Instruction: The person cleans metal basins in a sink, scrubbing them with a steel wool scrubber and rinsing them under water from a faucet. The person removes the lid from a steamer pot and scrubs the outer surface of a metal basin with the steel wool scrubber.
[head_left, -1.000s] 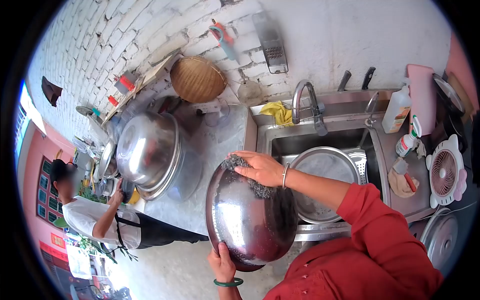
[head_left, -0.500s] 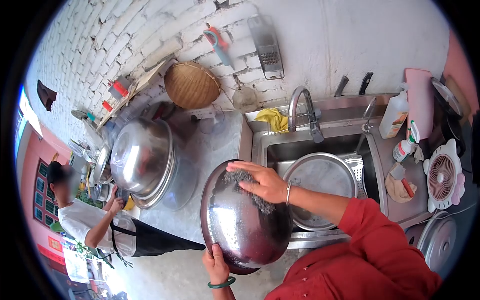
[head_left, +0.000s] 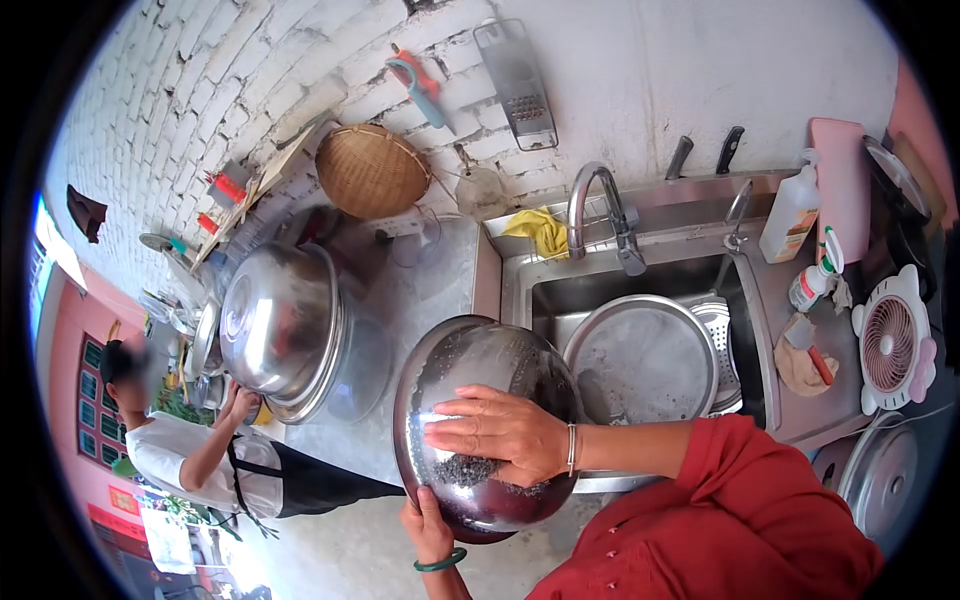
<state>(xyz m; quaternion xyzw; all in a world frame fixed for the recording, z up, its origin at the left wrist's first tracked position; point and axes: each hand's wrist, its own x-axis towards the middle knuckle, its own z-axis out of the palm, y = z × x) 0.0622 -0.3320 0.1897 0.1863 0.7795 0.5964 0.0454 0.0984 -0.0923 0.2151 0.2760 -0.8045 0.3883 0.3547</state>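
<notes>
A shiny metal basin (head_left: pixel 440 385), wet on its outside, is tilted with its rounded underside facing me, beside the sink. My left hand (head_left: pixel 428 530), wearing a green bangle, grips its lower rim with the thumb on the outside. My right hand (head_left: pixel 505 435), with a silver bracelet, lies flat across the basin's underside and presses a steel wool scrubber (head_left: pixel 468 470) against it; the palm covers part of the scrubber. A large round metal pan (head_left: pixel 645 355) rests in the sink (head_left: pixel 765 345), behind my right forearm.
A curved faucet (head_left: pixel 605 215) and yellow cloth (head_left: pixel 538 232) are at the sink's back. Stacked metal bowls (head_left: pixel 280 320) stand on the left counter. A spray bottle (head_left: pixel 812 285) and small fan (head_left: pixel 890 340) are at right. Another person (head_left: pixel 195 455) works at the far left.
My right hand has moved down the basin with the scrubber, from near its upper edge to its middle. My left hand keeps its hold on the rim.
</notes>
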